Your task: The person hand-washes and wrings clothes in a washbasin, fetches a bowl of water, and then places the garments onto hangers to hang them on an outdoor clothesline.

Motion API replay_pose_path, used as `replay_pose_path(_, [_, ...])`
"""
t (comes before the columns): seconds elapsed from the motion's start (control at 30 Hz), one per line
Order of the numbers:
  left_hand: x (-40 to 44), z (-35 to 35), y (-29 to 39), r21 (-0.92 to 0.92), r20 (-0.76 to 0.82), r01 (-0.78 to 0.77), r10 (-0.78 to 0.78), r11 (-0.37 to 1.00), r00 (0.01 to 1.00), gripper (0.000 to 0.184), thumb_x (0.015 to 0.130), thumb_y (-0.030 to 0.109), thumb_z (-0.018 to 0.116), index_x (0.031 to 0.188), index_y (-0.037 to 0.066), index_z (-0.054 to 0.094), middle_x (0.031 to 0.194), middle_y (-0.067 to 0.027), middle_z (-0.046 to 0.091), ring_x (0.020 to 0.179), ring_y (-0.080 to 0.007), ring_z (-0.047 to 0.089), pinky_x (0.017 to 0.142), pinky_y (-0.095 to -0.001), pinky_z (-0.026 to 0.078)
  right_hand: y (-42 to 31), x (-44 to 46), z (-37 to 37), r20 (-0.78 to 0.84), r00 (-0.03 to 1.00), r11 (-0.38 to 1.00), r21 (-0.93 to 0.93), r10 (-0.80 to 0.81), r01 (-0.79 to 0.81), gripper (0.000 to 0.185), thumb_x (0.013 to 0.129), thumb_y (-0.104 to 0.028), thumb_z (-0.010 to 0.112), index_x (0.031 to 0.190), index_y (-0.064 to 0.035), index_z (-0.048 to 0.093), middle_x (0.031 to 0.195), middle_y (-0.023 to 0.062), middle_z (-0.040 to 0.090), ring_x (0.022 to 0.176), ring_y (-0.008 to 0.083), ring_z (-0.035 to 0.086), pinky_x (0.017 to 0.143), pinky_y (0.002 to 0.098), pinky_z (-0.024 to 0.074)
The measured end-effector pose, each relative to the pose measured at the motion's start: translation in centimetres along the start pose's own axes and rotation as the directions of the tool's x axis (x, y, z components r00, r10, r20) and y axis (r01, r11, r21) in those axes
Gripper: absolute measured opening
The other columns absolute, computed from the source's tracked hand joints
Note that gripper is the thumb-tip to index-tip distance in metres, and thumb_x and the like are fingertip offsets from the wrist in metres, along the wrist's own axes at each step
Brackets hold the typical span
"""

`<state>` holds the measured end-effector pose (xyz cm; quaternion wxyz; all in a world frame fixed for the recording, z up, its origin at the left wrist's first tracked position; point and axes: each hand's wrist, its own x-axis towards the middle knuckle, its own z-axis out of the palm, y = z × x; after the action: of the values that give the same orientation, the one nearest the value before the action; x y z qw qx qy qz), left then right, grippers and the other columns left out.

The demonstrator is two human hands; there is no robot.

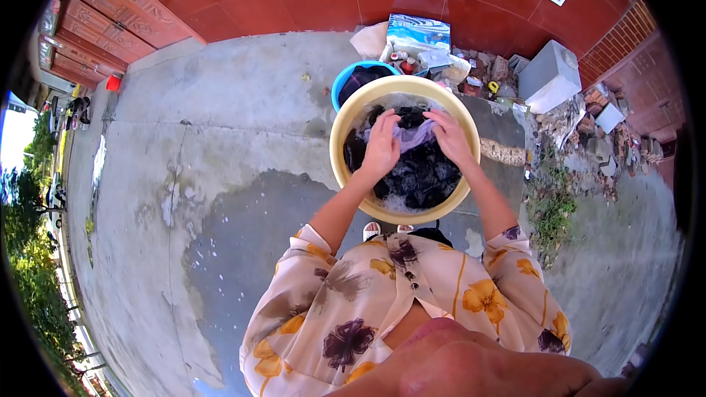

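Note:
A pale yellow basin (pixel 340 165) stands in front of me, with soapy water and dark wet clothes (pixel 419 176) in it. Between my hands, over the dark clothes, a light purple cloth (pixel 415 136) is bunched. My left hand (pixel 383 143) grips the cloth's left end, its fingers curled and partly hidden. At the other end, my right hand (pixel 450 134) has its fingers closed on the same cloth.
Just behind the basin sits a blue tub (pixel 340 87) with dark clothing. Farther back are a printed box (pixel 418 31), a white block-like cabinet (pixel 549 77) and rubble (pixel 599 132). Wet patches (pixel 250 250) darken the concrete at left. My sandals (pixel 372 231) show below the basin.

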<state>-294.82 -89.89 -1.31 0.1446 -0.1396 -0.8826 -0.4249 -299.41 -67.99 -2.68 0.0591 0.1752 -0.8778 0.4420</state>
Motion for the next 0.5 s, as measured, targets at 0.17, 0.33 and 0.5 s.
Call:
replay_pose_path(0.17, [-2.0,4.7,-2.6,0.429,0.202,0.122,-0.227,0.895,0.953,0.07,0.086,0.031,0.066,0.148,0.019,0.036,0.157,-0.018,0.023,0.141,-0.0467,0.025,0.108,-0.0684,0.023,1.7,-1.2,5.1,0.223,0.966,0.872,-0.49,0.133,-0.007,0.057,0.092,-0.035,0.05,0.148,-0.0304,0.038,0.155,0.0147,0.032,0.137,0.0479,0.031,0.113,0.0588,0.0248])
replay_pose_path(0.33, [-2.4,9.2,-8.0,0.332,0.213,0.117,-0.196,0.936,0.957,0.072,0.088,0.027,0.063,0.151,0.017,0.029,0.153,-0.03,0.021,0.138,-0.0535,0.022,0.115,-0.0582,0.02,5.6,-0.3,7.9,0.322,0.935,0.81,-0.581,0.149,0.071,0.056,0.093,-0.032,0.049,0.146,-0.0191,0.039,0.145,0.0213,0.041,0.134,0.0445,0.036,0.112,0.0564,0.0277])
replay_pose_path(0.5, [0.0,14.4,-13.6,0.043,-0.28,0.255,-0.233,0.966,0.931,0.069,0.083,0.013,0.059,0.147,0.005,0.034,0.143,-0.0348,0.032,0.135,-0.0511,0.028,0.114,-0.0497,0.024,13.5,0.6,13.1,0.148,0.989,0.807,-0.585,0.012,0.078,0.047,0.092,-0.029,0.051,0.134,-0.0082,0.051,0.13,0.0267,0.051,0.126,0.0406,0.045,0.106,0.047,0.036])
